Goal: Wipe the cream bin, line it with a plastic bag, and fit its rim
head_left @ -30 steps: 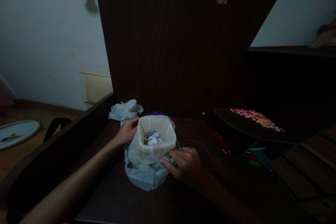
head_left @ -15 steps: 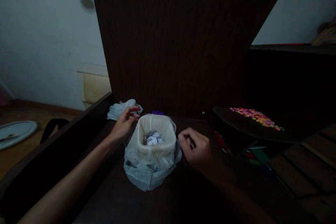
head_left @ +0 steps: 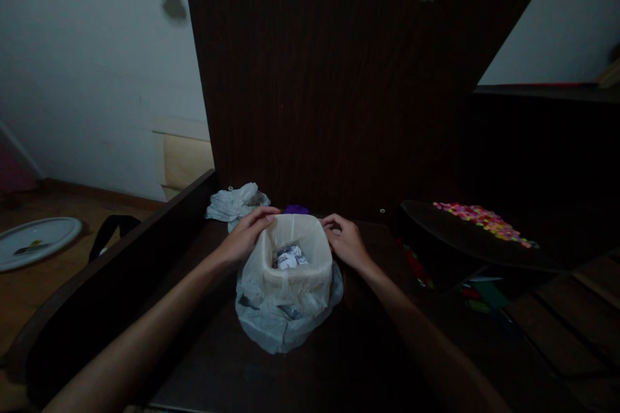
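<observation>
A small pale bin (head_left: 321, 251) stands upright on the dark wooden surface, lined with a thin whitish plastic bag (head_left: 278, 329) whose edge is folded over the rim and hangs loosely around the outside. Crumpled silvery-white scraps (head_left: 290, 257) lie at the bottom inside. My left hand (head_left: 248, 233) is at the rear left corner, its fingers closed over the rim and liner. At the rear right corner, my right hand (head_left: 345, 242) has its fingers bent against the liner's edge. Part of both hands' grip is hidden in dim light.
Behind the bin rises a tall dark panel (head_left: 339, 90). A crumpled plastic bag (head_left: 235, 203) and a purple scrap (head_left: 296, 209) lie at its foot. Pink and yellow small pieces (head_left: 484, 222) cover a dark shelf at right. A white oval lid or plate (head_left: 39, 242) rests on the floor.
My right hand has moved forward from the bin's right side to its rear right corner and changed from a curled fist. My left hand has come onto the rear left rim.
</observation>
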A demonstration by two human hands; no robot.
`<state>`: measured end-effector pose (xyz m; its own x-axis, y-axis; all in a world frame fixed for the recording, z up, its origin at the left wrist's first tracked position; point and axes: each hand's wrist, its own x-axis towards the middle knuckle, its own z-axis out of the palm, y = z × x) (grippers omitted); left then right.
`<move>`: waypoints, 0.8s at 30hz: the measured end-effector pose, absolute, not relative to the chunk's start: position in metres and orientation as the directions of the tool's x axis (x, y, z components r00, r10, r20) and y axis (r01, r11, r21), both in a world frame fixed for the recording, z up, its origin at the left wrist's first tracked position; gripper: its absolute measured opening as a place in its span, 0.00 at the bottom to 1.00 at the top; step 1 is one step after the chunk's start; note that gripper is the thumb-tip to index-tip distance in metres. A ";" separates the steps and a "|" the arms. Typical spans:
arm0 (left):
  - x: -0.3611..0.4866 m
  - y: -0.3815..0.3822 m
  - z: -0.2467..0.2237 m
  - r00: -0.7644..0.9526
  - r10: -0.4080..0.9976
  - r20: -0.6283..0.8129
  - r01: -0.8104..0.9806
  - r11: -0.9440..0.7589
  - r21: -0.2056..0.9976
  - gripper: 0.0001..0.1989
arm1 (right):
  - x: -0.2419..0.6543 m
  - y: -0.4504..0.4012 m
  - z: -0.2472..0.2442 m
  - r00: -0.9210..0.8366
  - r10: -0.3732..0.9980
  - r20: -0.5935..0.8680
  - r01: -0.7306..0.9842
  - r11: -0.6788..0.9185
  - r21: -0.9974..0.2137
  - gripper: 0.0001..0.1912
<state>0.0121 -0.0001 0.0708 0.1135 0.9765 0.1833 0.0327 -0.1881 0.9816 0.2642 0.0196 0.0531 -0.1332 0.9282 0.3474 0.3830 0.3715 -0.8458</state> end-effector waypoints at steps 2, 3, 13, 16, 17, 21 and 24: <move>0.008 0.001 0.081 0.096 0.963 0.250 0.074 -0.258 0.963 0.17 | 0.267 0.020 0.055 -0.130 0.928 0.350 0.424 0.371 -0.826 0.06; 0.006 0.000 0.089 0.085 0.949 0.303 0.111 -0.311 0.944 0.15 | 0.268 0.021 0.057 -0.134 0.927 0.350 0.441 0.372 -0.817 0.06; 0.037 -0.006 0.151 0.824 0.566 -0.021 0.522 -0.744 0.418 0.09 | 0.256 -0.006 0.123 -0.340 0.735 0.587 0.532 0.665 -0.524 0.07; 0.050 0.004 0.141 0.746 0.645 -0.166 0.665 -0.707 0.243 0.08 | 0.245 -0.029 0.145 -0.725 0.589 0.357 0.467 0.802 -0.372 0.12; 0.052 0.008 0.137 0.720 0.674 -0.166 0.693 -0.685 0.223 0.08 | 0.242 -0.036 0.149 -0.792 0.561 0.243 0.474 0.814 -0.336 0.14; 0.054 0.017 0.129 0.676 0.729 -0.109 0.730 -0.641 0.236 0.12 | 0.237 -0.053 0.155 -0.829 0.549 -0.105 0.558 0.805 -0.198 0.22; 0.054 0.019 0.130 0.681 0.731 -0.048 0.710 -0.643 0.287 0.09 | 0.237 -0.056 0.157 -0.811 0.568 -0.136 0.583 0.802 -0.129 0.20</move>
